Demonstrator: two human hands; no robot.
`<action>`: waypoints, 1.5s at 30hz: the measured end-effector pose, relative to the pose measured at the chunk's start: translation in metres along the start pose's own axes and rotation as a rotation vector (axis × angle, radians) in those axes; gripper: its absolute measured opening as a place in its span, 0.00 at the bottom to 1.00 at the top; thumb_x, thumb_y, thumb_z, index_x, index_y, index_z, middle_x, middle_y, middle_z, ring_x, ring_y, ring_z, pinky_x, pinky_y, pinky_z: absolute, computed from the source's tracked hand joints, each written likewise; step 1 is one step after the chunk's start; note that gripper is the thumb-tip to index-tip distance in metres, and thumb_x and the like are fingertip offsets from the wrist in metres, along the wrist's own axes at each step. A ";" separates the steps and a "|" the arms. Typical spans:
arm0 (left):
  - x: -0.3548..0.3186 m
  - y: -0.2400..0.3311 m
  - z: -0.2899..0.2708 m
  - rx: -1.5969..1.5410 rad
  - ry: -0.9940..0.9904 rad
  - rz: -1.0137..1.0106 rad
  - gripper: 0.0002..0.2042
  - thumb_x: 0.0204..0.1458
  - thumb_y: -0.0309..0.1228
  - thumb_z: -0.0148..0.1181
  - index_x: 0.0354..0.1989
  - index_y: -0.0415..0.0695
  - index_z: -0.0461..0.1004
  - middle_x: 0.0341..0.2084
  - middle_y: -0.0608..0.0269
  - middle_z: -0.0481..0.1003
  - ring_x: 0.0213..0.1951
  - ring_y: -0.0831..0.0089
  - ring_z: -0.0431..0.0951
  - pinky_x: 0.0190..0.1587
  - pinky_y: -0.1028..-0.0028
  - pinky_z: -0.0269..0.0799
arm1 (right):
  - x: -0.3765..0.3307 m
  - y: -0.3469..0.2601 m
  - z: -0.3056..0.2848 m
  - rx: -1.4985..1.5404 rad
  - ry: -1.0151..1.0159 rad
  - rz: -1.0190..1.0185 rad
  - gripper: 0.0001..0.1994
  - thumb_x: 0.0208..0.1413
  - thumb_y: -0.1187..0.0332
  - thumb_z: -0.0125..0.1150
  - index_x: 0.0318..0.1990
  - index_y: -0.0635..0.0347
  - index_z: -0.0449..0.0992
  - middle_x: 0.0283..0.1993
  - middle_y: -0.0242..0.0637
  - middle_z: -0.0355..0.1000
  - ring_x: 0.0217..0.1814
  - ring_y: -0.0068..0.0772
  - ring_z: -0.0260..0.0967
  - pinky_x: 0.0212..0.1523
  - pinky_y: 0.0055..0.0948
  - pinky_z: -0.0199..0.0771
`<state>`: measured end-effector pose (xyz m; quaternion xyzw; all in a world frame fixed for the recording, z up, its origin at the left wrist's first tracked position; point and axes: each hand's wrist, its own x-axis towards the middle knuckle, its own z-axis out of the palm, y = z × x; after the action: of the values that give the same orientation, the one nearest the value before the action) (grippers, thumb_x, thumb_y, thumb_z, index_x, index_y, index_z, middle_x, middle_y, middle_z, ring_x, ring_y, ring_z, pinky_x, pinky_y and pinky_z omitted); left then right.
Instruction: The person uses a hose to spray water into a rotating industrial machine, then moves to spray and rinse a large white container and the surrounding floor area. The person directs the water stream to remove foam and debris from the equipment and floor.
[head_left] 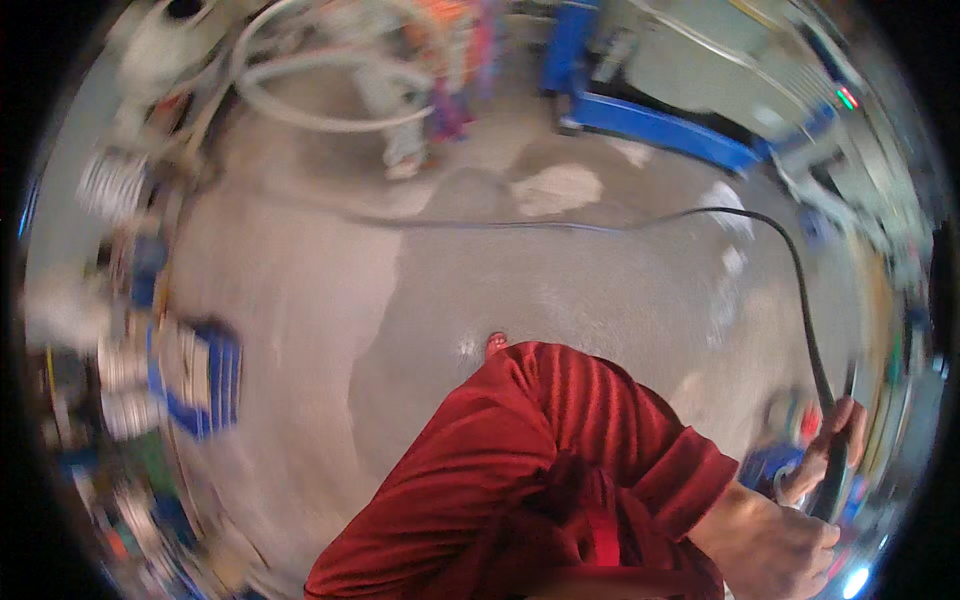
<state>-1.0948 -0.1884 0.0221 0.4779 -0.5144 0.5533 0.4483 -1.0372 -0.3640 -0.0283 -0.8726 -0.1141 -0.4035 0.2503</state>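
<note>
One hand [842,432] curls round the black hose [806,308], lower right; other hand [780,545] bunches just below, can't tell if it grips | Hose: right side to upper middle, likely held so it won't slip | Blue base [660,127]: upper right

The black hose [801,275] looks smooth and rubbery, the red clothing [600,420] creased cloth, the floor [590,290] smooth concrete.
</note>
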 end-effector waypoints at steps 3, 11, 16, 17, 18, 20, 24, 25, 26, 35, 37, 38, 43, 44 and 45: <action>0.022 0.102 0.025 -0.317 -0.117 0.000 0.07 0.37 0.35 0.55 0.16 0.48 0.66 0.14 0.69 0.67 0.17 0.74 0.67 0.24 0.71 0.63 | -0.091 -0.023 -0.103 0.223 0.094 0.278 0.16 0.54 0.62 0.50 0.18 0.59 0.58 0.17 0.22 0.53 0.19 0.19 0.47 0.20 0.24 0.46; -0.078 0.345 0.118 -0.866 -1.145 -0.081 0.11 0.28 0.31 0.58 0.26 0.49 0.70 0.19 0.64 0.69 0.24 0.63 0.74 0.26 0.65 0.69 | -0.482 -0.096 -0.147 -0.026 0.283 0.914 0.24 0.51 0.62 0.54 0.56 0.44 0.54 0.53 0.38 0.57 0.51 0.32 0.58 0.51 0.32 0.57; -0.163 0.559 0.110 -1.001 -1.322 -0.153 0.09 0.34 0.28 0.57 0.27 0.46 0.74 0.17 0.52 0.72 0.24 0.52 0.74 0.26 0.59 0.68 | -0.678 -0.323 -0.286 1.220 1.452 0.741 0.39 0.47 0.66 0.57 0.64 0.42 0.40 0.64 0.42 0.45 0.65 0.43 0.44 0.61 0.57 0.42; -0.159 0.611 0.113 -1.075 -1.367 -0.061 0.09 0.34 0.28 0.56 0.28 0.45 0.74 0.18 0.51 0.72 0.25 0.51 0.74 0.27 0.59 0.69 | -0.703 -0.352 -0.324 1.157 1.642 0.534 0.38 0.47 0.66 0.57 0.63 0.43 0.41 0.65 0.44 0.44 0.65 0.45 0.44 0.60 0.58 0.45; -0.160 0.653 0.090 -1.153 -1.432 0.016 0.09 0.34 0.28 0.55 0.28 0.45 0.73 0.18 0.51 0.73 0.26 0.50 0.74 0.28 0.58 0.70 | -0.722 -0.396 -0.340 1.079 1.823 0.339 0.37 0.46 0.67 0.57 0.63 0.43 0.43 0.65 0.46 0.43 0.65 0.47 0.44 0.58 0.59 0.47; -0.131 0.718 0.033 -1.416 -1.551 0.099 0.09 0.34 0.28 0.54 0.28 0.43 0.73 0.18 0.48 0.72 0.26 0.49 0.73 0.28 0.56 0.69 | -0.762 -0.474 -0.360 0.893 2.327 0.538 0.30 0.47 0.67 0.57 0.57 0.49 0.51 0.62 0.49 0.45 0.60 0.47 0.49 0.54 0.58 0.55; -0.121 0.795 -0.024 -1.756 -1.578 0.371 0.09 0.35 0.28 0.54 0.29 0.44 0.72 0.17 0.48 0.71 0.25 0.49 0.72 0.27 0.57 0.68 | -0.825 -0.544 -0.346 0.519 2.753 -0.035 0.11 0.46 0.75 0.54 0.37 0.61 0.61 0.49 0.51 0.54 0.50 0.47 0.59 0.50 0.50 0.65; -0.120 0.811 -0.032 -1.786 -1.642 0.378 0.09 0.36 0.29 0.55 0.29 0.44 0.72 0.17 0.48 0.71 0.24 0.49 0.72 0.27 0.57 0.68 | -0.846 -0.554 -0.350 0.558 2.862 -0.140 0.10 0.46 0.77 0.52 0.36 0.62 0.60 0.43 0.48 0.57 0.44 0.44 0.60 0.47 0.46 0.67; -0.123 0.831 -0.043 -1.818 -1.719 0.363 0.09 0.37 0.29 0.55 0.29 0.45 0.71 0.17 0.48 0.71 0.24 0.49 0.72 0.26 0.57 0.67 | -0.866 -0.570 -0.357 0.593 2.971 -0.227 0.09 0.46 0.78 0.50 0.35 0.63 0.60 0.37 0.45 0.59 0.39 0.42 0.61 0.44 0.42 0.69; -0.104 1.068 -0.075 -1.921 -1.539 0.529 0.09 0.38 0.29 0.56 0.31 0.48 0.73 0.15 0.50 0.70 0.23 0.54 0.73 0.25 0.62 0.68 | -0.984 -0.720 -0.486 0.345 2.773 -0.022 0.05 0.46 0.74 0.50 0.24 0.60 0.61 0.20 0.36 0.59 0.26 0.34 0.57 0.38 0.35 0.62; -0.083 1.123 -0.077 -1.976 -1.606 0.737 0.10 0.41 0.30 0.55 0.35 0.48 0.73 0.14 0.54 0.71 0.19 0.61 0.74 0.23 0.67 0.68 | -0.996 -0.762 -0.511 0.374 2.811 -0.134 0.04 0.47 0.76 0.50 0.24 0.60 0.61 0.18 0.35 0.58 0.25 0.32 0.56 0.38 0.35 0.61; -0.071 1.155 -0.087 -2.119 -1.730 0.825 0.11 0.42 0.31 0.56 0.35 0.45 0.72 0.15 0.55 0.71 0.18 0.64 0.73 0.22 0.69 0.67 | -1.007 -0.787 -0.521 0.352 2.808 -0.156 0.05 0.47 0.76 0.50 0.24 0.59 0.61 0.19 0.34 0.58 0.24 0.32 0.56 0.37 0.35 0.61; -0.027 1.310 -0.193 -2.257 -2.634 1.304 0.13 0.50 0.36 0.56 0.37 0.41 0.64 0.16 0.68 0.67 0.15 0.81 0.66 0.16 0.78 0.60 | -1.056 -0.897 -0.553 0.248 2.801 -0.195 0.06 0.48 0.74 0.51 0.24 0.58 0.61 0.19 0.31 0.58 0.23 0.28 0.56 0.35 0.34 0.62; -0.023 1.332 -0.215 -2.190 -2.808 1.266 0.12 0.50 0.36 0.55 0.36 0.42 0.63 0.15 0.70 0.65 0.14 0.82 0.64 0.16 0.80 0.59 | -1.069 -0.915 -0.556 0.231 2.784 -0.206 0.06 0.49 0.74 0.51 0.24 0.58 0.61 0.19 0.31 0.58 0.23 0.28 0.57 0.35 0.33 0.62; -0.019 1.357 -0.241 -2.132 -2.962 1.242 0.11 0.51 0.35 0.54 0.36 0.43 0.62 0.14 0.71 0.63 0.14 0.84 0.62 0.15 0.82 0.57 | -1.087 -0.940 -0.557 0.199 2.709 -0.226 0.06 0.50 0.73 0.51 0.24 0.58 0.61 0.21 0.31 0.59 0.25 0.28 0.57 0.35 0.33 0.63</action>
<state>-2.4485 -0.0418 -0.1908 0.1561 0.5742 0.6684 0.4463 -2.4795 0.1418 -0.2262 0.2396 0.1204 -0.9440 0.1922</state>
